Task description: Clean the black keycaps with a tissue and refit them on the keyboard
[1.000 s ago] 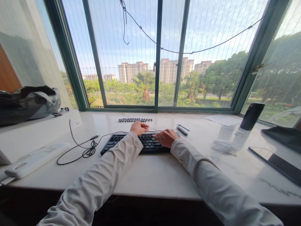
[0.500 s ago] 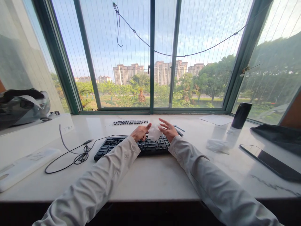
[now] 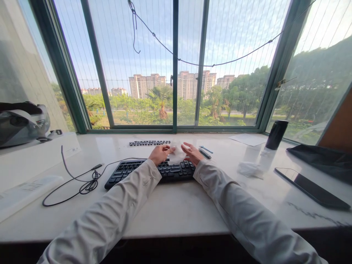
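Note:
My left hand [image 3: 160,154] pinches a thin white tissue [image 3: 176,154] between thumb and fingers. The tissue hangs just above the black keyboard [image 3: 125,171], over its right half. My right hand [image 3: 194,153] is on the tissue's other side with its fingers apart; whether the fingertips touch it I cannot tell. Behind the keyboard lies a double row of loose black keycaps [image 3: 150,143]. Close beyond my right hand are a small dark tool [image 3: 205,153] and a thin blue stick [image 3: 207,149]. Hands and sleeves cover part of the keys.
A coiled black cable [image 3: 89,186] and a white power strip [image 3: 30,192] lie left, near a white box [image 3: 63,148] bearing a goggle-like headset [image 3: 23,123]. Rightward are crumpled tissue [image 3: 250,170], a phone [image 3: 310,187], a black cylinder [image 3: 277,135], paper [image 3: 247,139] and black cloth [image 3: 320,161].
My left fingers have closed further on the tissue, and it hangs flatter. My right hand's fingers have lowered. The whole view has shifted slightly.

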{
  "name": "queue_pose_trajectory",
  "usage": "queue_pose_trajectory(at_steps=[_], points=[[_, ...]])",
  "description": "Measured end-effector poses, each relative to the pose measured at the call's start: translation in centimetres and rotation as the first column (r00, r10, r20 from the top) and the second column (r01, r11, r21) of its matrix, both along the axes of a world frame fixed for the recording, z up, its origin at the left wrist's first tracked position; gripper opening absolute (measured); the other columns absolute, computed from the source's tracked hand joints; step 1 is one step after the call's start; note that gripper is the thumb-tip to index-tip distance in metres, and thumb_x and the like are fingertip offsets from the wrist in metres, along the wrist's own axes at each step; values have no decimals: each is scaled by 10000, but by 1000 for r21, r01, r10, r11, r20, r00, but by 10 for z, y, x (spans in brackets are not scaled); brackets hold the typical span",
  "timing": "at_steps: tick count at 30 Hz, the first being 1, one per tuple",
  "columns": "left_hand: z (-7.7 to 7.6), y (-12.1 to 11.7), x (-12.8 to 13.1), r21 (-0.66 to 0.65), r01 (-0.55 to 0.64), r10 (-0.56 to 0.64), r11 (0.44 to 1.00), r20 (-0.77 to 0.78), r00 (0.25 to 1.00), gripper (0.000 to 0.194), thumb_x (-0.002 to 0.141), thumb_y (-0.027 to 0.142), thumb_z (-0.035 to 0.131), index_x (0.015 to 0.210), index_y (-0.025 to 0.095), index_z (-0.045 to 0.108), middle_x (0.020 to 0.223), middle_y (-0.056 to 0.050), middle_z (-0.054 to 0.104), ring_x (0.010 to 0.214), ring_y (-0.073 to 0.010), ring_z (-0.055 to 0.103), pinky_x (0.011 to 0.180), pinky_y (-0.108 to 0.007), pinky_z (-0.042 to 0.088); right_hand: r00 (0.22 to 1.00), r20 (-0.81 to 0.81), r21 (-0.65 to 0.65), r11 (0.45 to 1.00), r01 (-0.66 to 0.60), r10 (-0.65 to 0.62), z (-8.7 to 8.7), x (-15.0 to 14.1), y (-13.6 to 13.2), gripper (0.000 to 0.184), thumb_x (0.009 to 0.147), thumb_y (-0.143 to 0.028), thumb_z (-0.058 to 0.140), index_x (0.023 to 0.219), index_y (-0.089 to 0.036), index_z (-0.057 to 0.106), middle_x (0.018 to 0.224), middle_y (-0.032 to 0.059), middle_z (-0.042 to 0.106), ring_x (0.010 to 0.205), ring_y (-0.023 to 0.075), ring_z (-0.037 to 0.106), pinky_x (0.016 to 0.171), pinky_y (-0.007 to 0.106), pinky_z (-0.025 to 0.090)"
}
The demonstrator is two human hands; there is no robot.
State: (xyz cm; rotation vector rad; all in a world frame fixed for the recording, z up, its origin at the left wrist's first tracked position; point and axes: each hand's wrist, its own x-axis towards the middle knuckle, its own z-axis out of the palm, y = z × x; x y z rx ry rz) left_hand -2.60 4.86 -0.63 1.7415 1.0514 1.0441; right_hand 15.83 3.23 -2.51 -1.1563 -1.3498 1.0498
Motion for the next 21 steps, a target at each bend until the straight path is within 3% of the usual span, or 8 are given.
queue_pose_trajectory(at_steps=[2,4,7,11,14,18,21], points=[[0,0,-1,-4,-40,39,999,-30,999,538,650,607,685,874,119,660,680,-20,628,408,-30,342,384,-192,257,990,90,59,993,107,-112,-3,1,3,824,643,-594,705,1312,-206,422,1131,100,597,830,154,640,680,256,534],[0,-1,-1,-5,-48,48,999,-43,998,551,644,615,687,872,114,667,677,-22,626,408,-27,340,386,-192,257,978,135,68,986,150,-158,-5,2,6,788,618,-587,726,1245,-181,476,1082,96,612,780,144,633,674,255,523],[-1,-3,0,-18,21,-21,1000,-14,1000,550,669,618,669,885,112,660,662,-12,610,382,-17,309,374,-199,231,983,183,0,1000,31,-31,-3,4,4,599,700,-643,618,1033,-145,608,919,70,660,752,149,620,672,254,491],[-2,-3,2,-46,108,-108,993,3,994,530,701,593,662,934,118,646,626,9,585,348,-16,297,363,-209,206,958,260,-22,993,-117,118,-1,3,-3,531,709,-643,599,801,-124,668,687,23,644,662,149,582,631,254,437],[-4,0,2,-63,102,-103,993,-18,995,466,743,543,649,940,120,644,595,14,575,329,-22,307,350,-206,190,990,92,-53,993,-102,106,-5,-2,1,397,648,-464,736,825,-117,658,657,11,639,620,138,572,583,243,427],[-7,10,-1,-7,-42,42,999,5,999,331,817,438,595,916,125,640,636,-5,622,324,-20,320,346,-191,208,982,-183,-47,999,26,-34,-10,-2,10,256,701,-294,708,917,-186,619,708,-7,651,651,138,603,581,244,480],[-9,18,-5,18,-132,131,991,52,990,254,845,367,553,876,124,619,684,-18,648,320,-16,319,345,-187,227,945,-302,-29,992,123,-126,-10,5,15,340,682,-199,726,990,-232,587,732,-16,655,715,153,636,634,273,542]])
